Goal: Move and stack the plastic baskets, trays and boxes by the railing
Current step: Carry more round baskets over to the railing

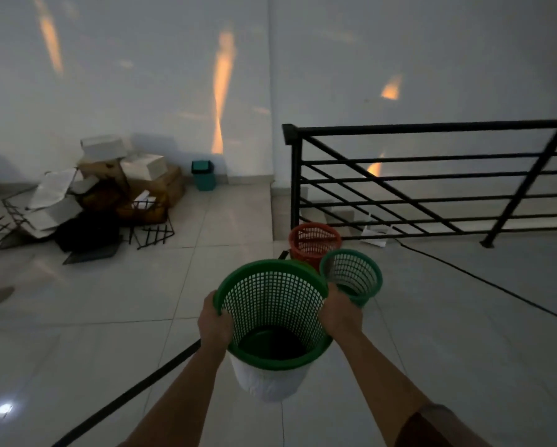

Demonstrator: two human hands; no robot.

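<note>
I'm gripping the big green mesh basket (272, 312) w/ both hands, left hand (215, 324) & right hand (340, 312) fingers curled round its rim, prob. carrying it level toward the 2 smaller baskets by the black railing (432, 179).

green basket (272, 304): plastic mesh, smooth rim
orange basket (314, 241): plastic mesh
railing (432, 175): black painted metal, matt
floor (464, 317): glossy pale tiles
far-left boxes (148, 175): cardboard, matt

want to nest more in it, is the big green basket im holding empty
Empty: through the open top of the big green basket, held by the left hand and right hand, only its bare dark bottom shows.
</note>
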